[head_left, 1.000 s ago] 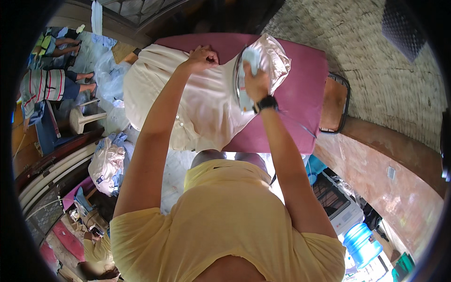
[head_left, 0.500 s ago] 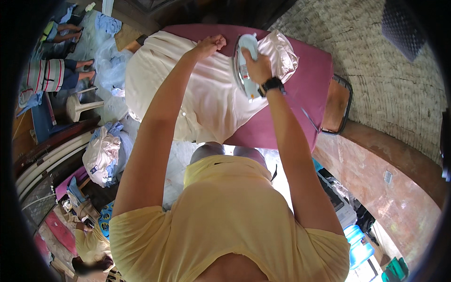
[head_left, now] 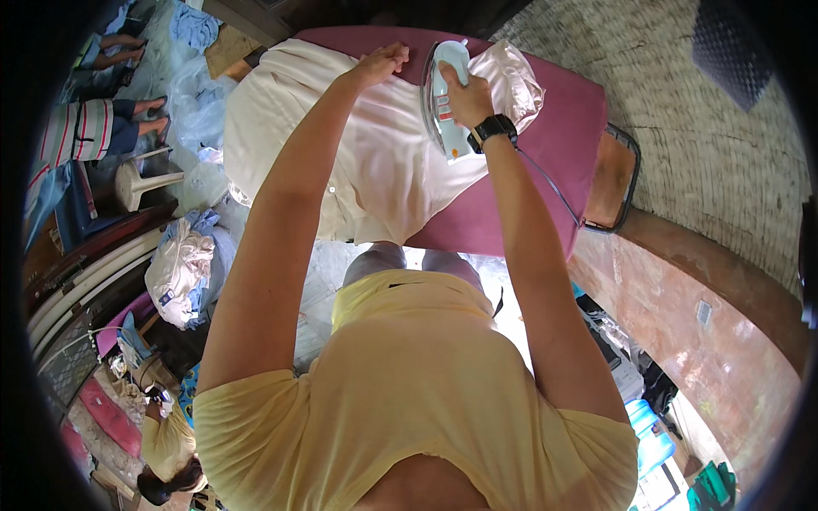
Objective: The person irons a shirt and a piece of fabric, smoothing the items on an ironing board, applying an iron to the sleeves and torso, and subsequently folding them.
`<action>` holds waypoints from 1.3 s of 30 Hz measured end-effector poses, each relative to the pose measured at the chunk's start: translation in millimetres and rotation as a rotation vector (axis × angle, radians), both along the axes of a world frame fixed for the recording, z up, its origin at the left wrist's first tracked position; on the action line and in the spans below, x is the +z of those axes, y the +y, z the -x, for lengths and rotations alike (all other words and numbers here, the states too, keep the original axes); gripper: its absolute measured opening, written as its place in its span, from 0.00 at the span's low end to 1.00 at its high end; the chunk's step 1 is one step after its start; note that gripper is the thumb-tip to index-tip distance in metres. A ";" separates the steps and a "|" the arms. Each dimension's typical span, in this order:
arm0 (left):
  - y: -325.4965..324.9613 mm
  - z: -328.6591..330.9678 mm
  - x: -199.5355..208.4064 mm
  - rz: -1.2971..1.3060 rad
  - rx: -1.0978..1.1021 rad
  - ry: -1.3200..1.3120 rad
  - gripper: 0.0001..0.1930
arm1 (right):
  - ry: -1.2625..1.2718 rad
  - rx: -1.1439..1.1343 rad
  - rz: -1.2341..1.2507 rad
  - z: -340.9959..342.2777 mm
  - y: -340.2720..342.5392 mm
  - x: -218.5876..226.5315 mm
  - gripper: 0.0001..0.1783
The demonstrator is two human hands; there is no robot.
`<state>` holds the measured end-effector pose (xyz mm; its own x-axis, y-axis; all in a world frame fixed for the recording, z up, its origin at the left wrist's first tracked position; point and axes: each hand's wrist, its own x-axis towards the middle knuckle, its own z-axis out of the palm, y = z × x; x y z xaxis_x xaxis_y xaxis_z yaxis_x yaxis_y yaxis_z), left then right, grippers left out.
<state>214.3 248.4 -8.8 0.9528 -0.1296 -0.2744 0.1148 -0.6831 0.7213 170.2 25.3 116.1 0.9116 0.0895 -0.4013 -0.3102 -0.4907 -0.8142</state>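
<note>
We've got right hand (head_left: pixel 467 92) wrapped around iron (head_left: pixel 447 98), left hand (head_left: pixel 383 61) flat on cream shirt (head_left: pixel 366 162); near half looks unpressed.

The iron (head_left: pixel 447 98) has a smooth, glossy pale plastic shell. The garment (head_left: pixel 358 162) is soft, matt cream cloth with faint creases. The ironing board (head_left: pixel 562 128) wears a matt magenta cloth cover. The brick wall (head_left: pixel 707 170) looks rough.

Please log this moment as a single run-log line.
right hand: grips iron on cream garment | left hand: flat on garment, apart from iron | surface: maroon ironing board
</note>
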 end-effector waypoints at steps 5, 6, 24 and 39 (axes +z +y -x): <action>5.4 3.7 3.8 -0.052 0.010 0.057 0.22 | -0.082 0.246 -0.030 115.1 -65.6 -36.7 0.30; 1.5 5.3 12.4 -0.046 0.004 0.072 0.22 | -0.099 0.277 0.018 140.3 -83.0 -29.8 0.29; -5.5 1.5 9.6 -0.125 -0.005 0.041 0.27 | -0.029 -0.343 -0.093 20.9 -38.3 -26.0 0.32; 3.4 13.1 4.9 -0.137 -0.001 0.016 0.27 | 0.024 -0.227 -0.007 34.3 -19.2 8.6 0.34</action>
